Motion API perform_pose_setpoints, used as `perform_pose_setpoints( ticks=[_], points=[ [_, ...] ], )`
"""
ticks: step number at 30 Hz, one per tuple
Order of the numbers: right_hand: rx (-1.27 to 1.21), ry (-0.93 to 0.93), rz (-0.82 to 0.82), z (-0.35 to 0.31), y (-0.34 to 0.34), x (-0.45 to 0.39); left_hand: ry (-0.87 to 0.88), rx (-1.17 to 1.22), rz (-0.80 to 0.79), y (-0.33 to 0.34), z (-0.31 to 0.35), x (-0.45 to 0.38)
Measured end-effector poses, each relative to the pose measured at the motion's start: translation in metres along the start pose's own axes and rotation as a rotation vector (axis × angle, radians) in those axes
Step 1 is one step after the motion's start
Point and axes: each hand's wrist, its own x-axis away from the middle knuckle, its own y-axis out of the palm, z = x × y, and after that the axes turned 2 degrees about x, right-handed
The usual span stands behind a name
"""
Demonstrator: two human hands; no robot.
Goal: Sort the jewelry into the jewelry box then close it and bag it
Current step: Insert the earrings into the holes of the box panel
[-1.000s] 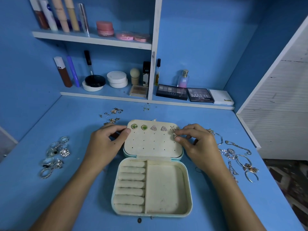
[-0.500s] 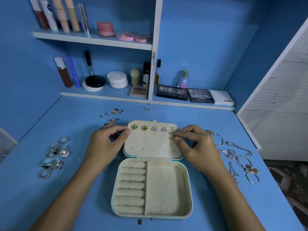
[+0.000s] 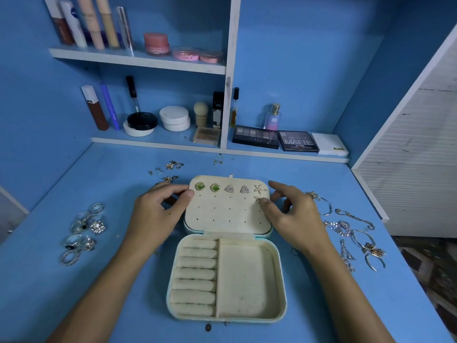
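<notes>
The blue table (image 3: 123,280) is the biggest thing, w/ a shelf (image 3: 138,59) of makeup at the back. In the middle sits the jewelry box (image 3: 247,280), open flat. Its lid (image 3: 227,216) lies at the far side, full of little holes for earrings. The near half has soft ring rolls (image 3: 195,273) on the left & a bare tray part on the right.

The person's left hand (image 3: 153,216) rests at the lid's left edge, thumb on the lid, fingers curled round the side, holding it steady. The right hand (image 3: 291,216) is at the lid's right edge. Its thumb & a fingertip seem to pinch a small starfish earring (image 3: 257,199) at a hole; other fingers are spread out.

Five earrings sit in the top row already: two green earrings (image 3: 207,187), two triangle earrings (image 3: 237,189), one star earring (image 3: 260,188).

So the step looks like earring sorting, still early. Next the post likely needs a soft push into its hole, then let go.

Lots left: rings (image 3: 81,231) on the left, chains & bangles (image 3: 351,233) on the right, more small earrings (image 3: 170,169) behind the box. No bag is seen.
</notes>
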Motion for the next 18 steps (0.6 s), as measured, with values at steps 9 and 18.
perform_pose_setpoints(
  ticks=[9, 18],
  points=[
    [-0.114, 0.038, -0.046, -0.007, -0.001, -0.001, -0.004, 0.016, 0.001, 0.001, 0.000, -0.002],
    [-0.145, 0.091, -0.060, -0.008, 0.000, -0.003, -0.047, -0.007, 0.001, 0.003, 0.005, -0.022]
  ],
)
